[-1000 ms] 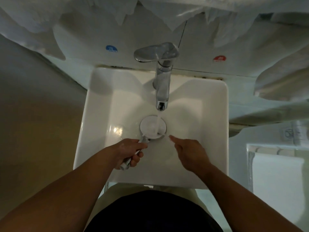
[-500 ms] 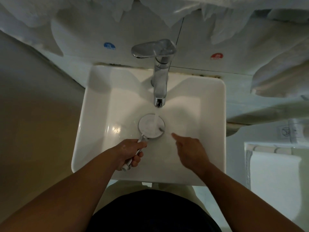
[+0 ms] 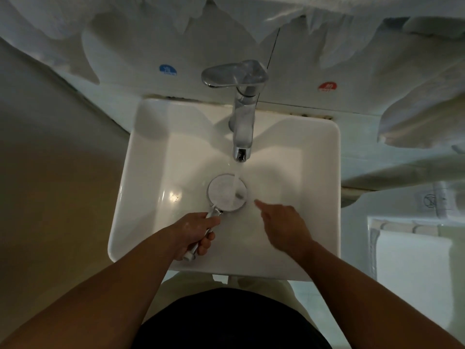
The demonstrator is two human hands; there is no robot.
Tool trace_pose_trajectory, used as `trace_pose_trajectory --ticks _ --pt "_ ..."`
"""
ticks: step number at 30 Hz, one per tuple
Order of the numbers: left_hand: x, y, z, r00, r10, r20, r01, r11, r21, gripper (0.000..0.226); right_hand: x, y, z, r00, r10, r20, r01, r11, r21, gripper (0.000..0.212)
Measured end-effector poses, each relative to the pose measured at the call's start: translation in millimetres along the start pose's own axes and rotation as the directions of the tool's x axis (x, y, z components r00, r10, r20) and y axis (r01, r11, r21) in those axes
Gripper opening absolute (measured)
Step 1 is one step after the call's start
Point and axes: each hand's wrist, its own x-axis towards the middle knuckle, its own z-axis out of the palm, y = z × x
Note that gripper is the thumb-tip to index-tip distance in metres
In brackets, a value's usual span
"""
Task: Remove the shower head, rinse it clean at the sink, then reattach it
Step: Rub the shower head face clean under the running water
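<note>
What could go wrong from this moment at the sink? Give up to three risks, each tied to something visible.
1. Water from the tap strikes the flat face of the shower head and may splash over the sink rim.
2. Only the left hand grips the handle; the right hand hovers apart, so the head could slip and hit the sink.
3. The water lands on the face's right side; the rest may stay unrinsed.

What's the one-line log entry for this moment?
step: rinse | left hand: grips shower head under tap | right hand: holds nothing, beside it | water: running
</note>
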Motion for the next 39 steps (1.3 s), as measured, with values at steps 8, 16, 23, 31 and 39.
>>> trace_pose_trajectory --ticks 8,16,23,31,39 --pt "3 -7 -2 1.0 -0.009 -0.019 0.01 0.999 0.039 0.022 7 -9 14 0.998 -0.039 0.042 0.039 0.999 -0.003 0.05" --pt "3 -9 -1 1.0 0.009 -0.013 -0.008 0.997 0.075 0.026 13 -25 21 0.991 -0.119 0.053 0.119 0.993 0.0 0.05" --pt "-2 -5 0 1.0 0.012 -0.015 -0.01 0.994 0.109 0.033 18 -32 16 0.981 -0.162 0.105 0.164 0.986 -0.009 0.051" --pt "-4 0 -3 1.0 -0.005 -0.009 0.006 0.99 0.139 0.025 19 -48 10 0.965 -0.215 0.15 0.223 0.974 -0.036 0.051" --pt "0 -1 -5 1.0 -0.005 -0.014 0.008 0.985 0.174 0.023 31 -50 6 0.921 -0.294 0.255 0.333 0.935 -0.121 0.054"
